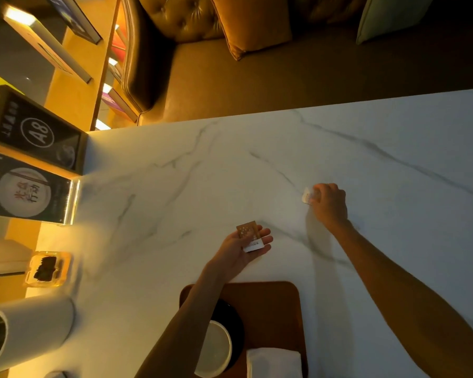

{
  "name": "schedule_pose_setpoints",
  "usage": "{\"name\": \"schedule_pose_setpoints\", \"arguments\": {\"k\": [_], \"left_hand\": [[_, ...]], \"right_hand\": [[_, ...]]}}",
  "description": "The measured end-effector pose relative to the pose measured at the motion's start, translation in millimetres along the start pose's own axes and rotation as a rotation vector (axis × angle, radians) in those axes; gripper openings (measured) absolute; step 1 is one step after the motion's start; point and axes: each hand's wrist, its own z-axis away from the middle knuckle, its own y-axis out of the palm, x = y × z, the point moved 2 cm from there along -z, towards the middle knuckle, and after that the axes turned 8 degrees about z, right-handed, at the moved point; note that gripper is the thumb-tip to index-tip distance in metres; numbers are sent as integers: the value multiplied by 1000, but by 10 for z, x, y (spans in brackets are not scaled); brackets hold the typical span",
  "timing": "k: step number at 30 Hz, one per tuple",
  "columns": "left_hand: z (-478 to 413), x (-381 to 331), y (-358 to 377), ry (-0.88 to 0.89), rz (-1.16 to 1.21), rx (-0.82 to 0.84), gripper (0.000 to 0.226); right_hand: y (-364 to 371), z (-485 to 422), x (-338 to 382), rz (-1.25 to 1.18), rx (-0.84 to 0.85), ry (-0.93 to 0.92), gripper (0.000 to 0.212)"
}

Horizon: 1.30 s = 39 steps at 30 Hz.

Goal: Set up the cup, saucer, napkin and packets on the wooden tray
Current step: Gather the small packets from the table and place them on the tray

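Note:
A dark wooden tray (271,309) lies at the near edge of the marble table. On it stand a black saucer (230,317) with a white cup (216,350) and a folded white napkin (273,362). My left hand (243,249) hovers beyond the tray, palm up, holding a brown and white packet (249,236). Farther right, my right hand (329,205) rests on the table with its fingers closed on a small white packet (307,195). My left forearm hides part of the saucer.
The white marble table (230,173) stretches wide ahead. Along its left edge stand a table sign marked A8 (38,132), a menu card (25,192), a glass ashtray (47,268) and a white cylindrical container (30,331). A leather sofa with cushions (257,23) lies beyond.

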Motion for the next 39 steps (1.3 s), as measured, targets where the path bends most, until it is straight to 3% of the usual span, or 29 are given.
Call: {"name": "schedule_pose_setpoints", "arguments": {"k": [3,6,10,13,17,20,24,28,33,39], "left_hand": [[-9,-3,-23,-14,69,2,28],[-24,22,-43,-21,117,-21,34],[-5,85,-37,-48,110,-69,32],[67,134,11,-163,38,-76,45],[198,147,36,-267,-45,122,69],[289,131,107,-251,-105,197,60],[343,149,153,-200,-156,226,29],[319,187,141,-191,-110,266,28],[255,273,134,-184,-171,228,30],[130,313,141,-203,-65,174,25]], "right_hand": [[151,50,40,136,-54,-70,26],[226,128,62,133,21,-45,29],[113,510,227,-502,276,74,29],[-67,971,502,-662,278,-169,12],[-159,1463,642,-626,203,-510,30],[-108,1639,587,-499,120,-623,24],[-21,1738,488,-411,17,-631,18],[-18,1770,392,-417,-1,-600,24],[-6,1787,307,-407,94,-576,33],[-74,1699,287,-271,145,-666,44]]}}
